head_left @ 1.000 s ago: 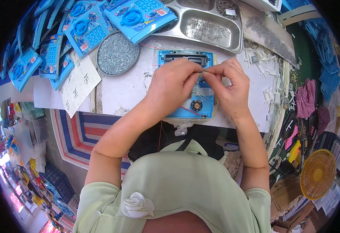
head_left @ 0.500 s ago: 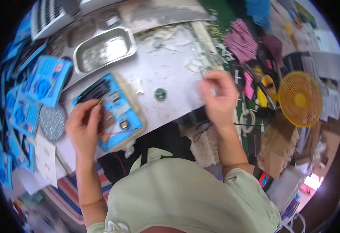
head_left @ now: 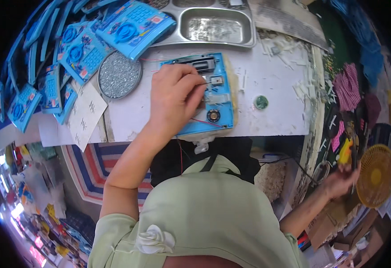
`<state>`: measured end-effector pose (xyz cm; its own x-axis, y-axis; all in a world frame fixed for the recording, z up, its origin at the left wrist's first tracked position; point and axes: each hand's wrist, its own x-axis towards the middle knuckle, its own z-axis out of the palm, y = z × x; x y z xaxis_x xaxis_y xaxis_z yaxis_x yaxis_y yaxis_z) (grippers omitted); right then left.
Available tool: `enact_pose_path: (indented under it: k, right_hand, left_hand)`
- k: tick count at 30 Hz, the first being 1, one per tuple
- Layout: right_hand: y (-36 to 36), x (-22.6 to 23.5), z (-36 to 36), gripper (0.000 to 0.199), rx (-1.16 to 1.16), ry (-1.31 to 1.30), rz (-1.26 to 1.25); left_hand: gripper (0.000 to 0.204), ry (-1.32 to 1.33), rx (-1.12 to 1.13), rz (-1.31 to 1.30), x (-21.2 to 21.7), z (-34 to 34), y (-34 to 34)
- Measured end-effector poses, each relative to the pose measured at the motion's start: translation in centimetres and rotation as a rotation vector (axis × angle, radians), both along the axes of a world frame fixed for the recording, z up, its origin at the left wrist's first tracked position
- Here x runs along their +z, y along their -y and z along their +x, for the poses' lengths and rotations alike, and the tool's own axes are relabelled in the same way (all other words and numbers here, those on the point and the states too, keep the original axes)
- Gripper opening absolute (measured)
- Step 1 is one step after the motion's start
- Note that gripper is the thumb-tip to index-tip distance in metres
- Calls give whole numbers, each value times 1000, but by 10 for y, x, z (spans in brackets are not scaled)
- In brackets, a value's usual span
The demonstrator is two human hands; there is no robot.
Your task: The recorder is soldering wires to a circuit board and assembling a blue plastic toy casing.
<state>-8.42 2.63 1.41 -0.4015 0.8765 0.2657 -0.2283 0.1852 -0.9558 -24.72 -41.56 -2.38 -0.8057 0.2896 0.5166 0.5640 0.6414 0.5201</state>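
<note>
Two hands of mine show in the head view, well apart. My left hand [head_left: 173, 98] reaches over an open blue casing [head_left: 227, 107], thumb and forefinger pinched together on a thin dark strand [head_left: 207, 83] that points at a small metal part [head_left: 216, 81]; I cannot tell just where its tip touches. The casing lies flat near the front edge of the white table [head_left: 273, 123], a black compartment [head_left: 202, 65] at its far end and a round black speaker [head_left: 213, 116] at its near end. My right hand [head_left: 340, 182] is off to the right, beyond the table, just beside a yellow basket [head_left: 376, 176]; its fingers are curled, but I cannot tell what, if anything, they grip. Right of the casing sits a small green round thing [head_left: 261, 102]. To its left I have a round dish [head_left: 141, 77] of silvery bits, with printed blue shells [head_left: 130, 31] heaped behind. A steel tray [head_left: 177, 39] stands past the casing's far end.
</note>
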Motion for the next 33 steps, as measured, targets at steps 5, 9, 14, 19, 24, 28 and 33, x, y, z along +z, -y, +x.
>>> enact_pose_path:
  k: [5,9,14,19,24,28,33]
  right_hand:
    - [-9,13,42,35,312,-63,-92]
    - [110,-14,-33,40,438,43,-50]
    - [171,-32,-87,39,967,207,-9]
    - [181,-38,-104,29,1090,150,178]
    - [185,-45,-109,27,1126,156,252]
    - [186,-46,-113,27,1136,164,277]
    - [187,-47,-114,27,1148,157,303]
  left_hand:
    - [14,44,66,-32,-2,2,-6]
    - [14,54,49,-44,-6,2,-16]
    - [15,23,68,-89,-8,-5,-23]
    - [16,14,91,-112,-9,-9,-25]
    - [17,30,96,-135,-9,-9,-26]
    - [18,28,92,-130,-9,-10,-26]
    - [19,34,86,-120,-9,-10,-26]
